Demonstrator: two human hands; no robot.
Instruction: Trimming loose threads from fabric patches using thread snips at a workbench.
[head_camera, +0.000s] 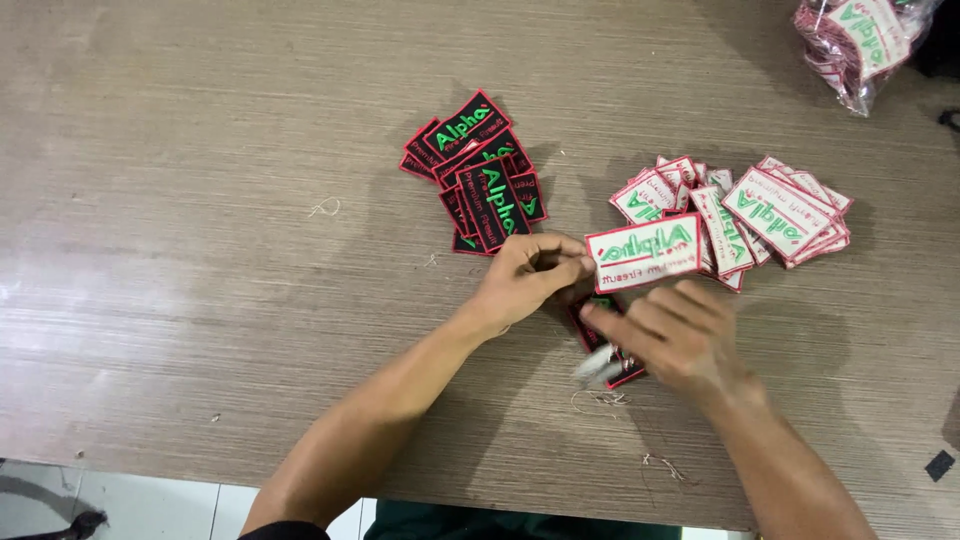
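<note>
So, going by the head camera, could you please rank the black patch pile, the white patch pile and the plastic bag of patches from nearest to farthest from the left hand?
1. Black patch pile: just above the left hand, towards the table's far side.
2. White patch pile: off to the right, beyond the held patch.
3. Plastic bag of patches: far top-right corner.

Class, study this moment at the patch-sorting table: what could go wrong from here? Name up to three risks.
1. The left hand pinches the white-backed patch only by one end; it may slip.
2. The blurred right hand holds a small pale object over the black patches beneath, which could be knocked.
3. The black pile and white pile lie loosely fanned, so they might mix.
</note>
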